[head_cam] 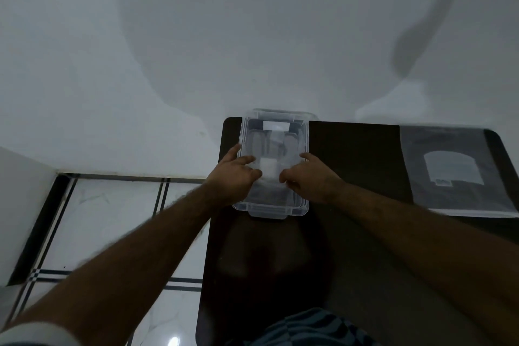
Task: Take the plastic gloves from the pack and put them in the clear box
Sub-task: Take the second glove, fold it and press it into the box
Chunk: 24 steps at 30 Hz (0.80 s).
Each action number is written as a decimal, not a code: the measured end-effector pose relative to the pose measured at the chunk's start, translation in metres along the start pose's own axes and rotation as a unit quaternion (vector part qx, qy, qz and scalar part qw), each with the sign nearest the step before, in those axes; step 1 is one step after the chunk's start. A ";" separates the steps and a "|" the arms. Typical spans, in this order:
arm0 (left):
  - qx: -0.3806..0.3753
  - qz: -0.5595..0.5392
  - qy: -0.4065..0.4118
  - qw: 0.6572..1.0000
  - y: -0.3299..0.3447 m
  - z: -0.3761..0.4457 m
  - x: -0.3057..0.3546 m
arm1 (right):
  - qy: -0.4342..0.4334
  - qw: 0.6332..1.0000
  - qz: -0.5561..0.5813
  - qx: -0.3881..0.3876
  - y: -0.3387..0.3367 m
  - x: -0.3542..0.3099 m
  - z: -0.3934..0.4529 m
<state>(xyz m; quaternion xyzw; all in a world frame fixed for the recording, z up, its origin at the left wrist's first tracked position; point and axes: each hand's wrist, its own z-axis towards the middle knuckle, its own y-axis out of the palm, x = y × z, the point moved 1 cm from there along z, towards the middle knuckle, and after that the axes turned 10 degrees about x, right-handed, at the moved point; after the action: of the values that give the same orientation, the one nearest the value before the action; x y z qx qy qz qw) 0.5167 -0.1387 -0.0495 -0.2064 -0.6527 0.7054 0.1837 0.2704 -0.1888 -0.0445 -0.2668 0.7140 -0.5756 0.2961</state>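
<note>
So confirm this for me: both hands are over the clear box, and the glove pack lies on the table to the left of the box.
One thing is wrong: the pack lies to the right of the box, not the left, as the head view shows. The rest holds: the left hand and right hand are both over the box, and the pack is on the table.
</note>
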 end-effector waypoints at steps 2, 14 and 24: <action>-0.022 0.019 0.007 1.000 -0.002 0.000 0.003 | -0.011 1.000 -0.007 -0.010 0.002 -0.005 0.001; -0.166 -0.017 0.049 0.985 -0.012 0.003 0.006 | -0.047 0.992 0.021 -0.111 -0.005 -0.020 0.018; -0.204 -0.054 0.096 0.973 -0.018 0.011 -0.004 | 0.034 0.992 -0.093 -0.071 0.010 -0.026 0.055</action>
<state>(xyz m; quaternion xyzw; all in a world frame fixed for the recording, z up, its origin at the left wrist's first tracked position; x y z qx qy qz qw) 0.5135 -0.1486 -0.0305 -0.2703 -0.7726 0.5232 0.2373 0.3273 -0.2046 -0.0604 -0.3327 0.7349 -0.5572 0.1967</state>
